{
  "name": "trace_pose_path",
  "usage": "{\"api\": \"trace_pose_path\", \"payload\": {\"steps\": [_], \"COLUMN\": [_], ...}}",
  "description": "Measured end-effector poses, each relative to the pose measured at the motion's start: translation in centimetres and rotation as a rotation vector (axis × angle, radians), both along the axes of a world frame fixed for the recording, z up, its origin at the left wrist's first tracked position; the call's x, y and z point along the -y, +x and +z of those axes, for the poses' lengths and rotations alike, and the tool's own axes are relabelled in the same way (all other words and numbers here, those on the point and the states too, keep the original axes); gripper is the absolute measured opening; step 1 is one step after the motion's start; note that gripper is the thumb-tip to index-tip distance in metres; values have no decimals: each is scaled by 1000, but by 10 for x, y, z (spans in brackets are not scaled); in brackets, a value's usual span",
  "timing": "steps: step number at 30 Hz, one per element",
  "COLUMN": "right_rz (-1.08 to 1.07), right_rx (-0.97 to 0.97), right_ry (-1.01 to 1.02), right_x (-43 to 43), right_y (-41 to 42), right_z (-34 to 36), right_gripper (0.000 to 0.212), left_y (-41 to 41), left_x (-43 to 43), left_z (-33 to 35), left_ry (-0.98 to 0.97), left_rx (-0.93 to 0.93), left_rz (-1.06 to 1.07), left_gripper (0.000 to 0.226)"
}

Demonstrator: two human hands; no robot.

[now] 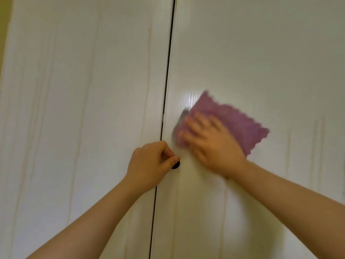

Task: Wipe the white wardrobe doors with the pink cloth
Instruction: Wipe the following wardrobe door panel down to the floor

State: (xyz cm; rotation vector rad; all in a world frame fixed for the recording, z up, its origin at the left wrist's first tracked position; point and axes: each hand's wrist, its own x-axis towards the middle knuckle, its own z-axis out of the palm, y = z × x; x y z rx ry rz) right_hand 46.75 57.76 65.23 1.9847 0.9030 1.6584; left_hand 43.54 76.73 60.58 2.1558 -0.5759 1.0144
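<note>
Facing two white wardrobe doors, we note the left door (78, 109) and the right door (261, 53) closed, a thin dark gap (168, 71) running between them. Both panels carry faint vertical yellowish streaks; a bright glare patch sits on the right door just above the cloth. The pink cloth (233, 120) with its scalloped edge lies flat against the right door, near the gap. Our right hand (211, 143) presses it there, fingers (196, 124) spread flat on the cloth; hand and cloth are blurred. Our left hand (149, 165) has its fingers pinched around a small dark knob (176, 165) on the right door. A yellowish wall strip (4, 25) shows at far left.
</note>
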Motion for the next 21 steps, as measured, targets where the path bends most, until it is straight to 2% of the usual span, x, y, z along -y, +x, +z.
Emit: {"api": "trace_pose_path", "payload": {"steps": [2,3,4,6,8,9,10,12,13,14,15,17,19,20,21], "right_rz": [41,102,175,215,36,-26,-39,-26,-4,40,89,118,-7,-53,-67], "right_rx": [-166,-209,-240,-157,15,77,93,-34,-94,-124,-142,-74,56,99,100], "right_ry": [-250,-276,-202,155,403,369,242,-58,-149,-157,-67,272,523,527,450], "right_x": [4,8,12,21,25,24,25,40,47,57,63,67,62,57,54], "right_y": [-2,-2,0,0,2,0,-1,-4,-7,-6,-4,-5,-2,-3,-4], "right_z": [-19,-12,1,40,46,33,14,-20,-20,-12,3,39,40,24,1], "right_gripper": [42,41,38,38,46,46,43,37,38,39,41,46,49,49,47], "left_y": [0,0,0,1,2,4,6,14,16,18,21,25,30,32,33], "left_x": [-1,-1,-1,-1,0,1,3,7,9,13,18,29,44,52,56], "left_z": [0,0,0,1,1,0,-1,-2,-1,0,2,7,12,12,11], "left_ry": [26,33,31,34,51,77,109,147,140,127,125,159,225,268,309], "left_rx": [13,13,13,34,88,135,198,379,456,527,585,650,676,674,667], "left_rz": [14,11,3,11,43,76,119,181,180,168,153,155,221,260,288], "left_gripper": [26,25,25,24,25,26,26,20,18,18,20,31,43,47,50]}}
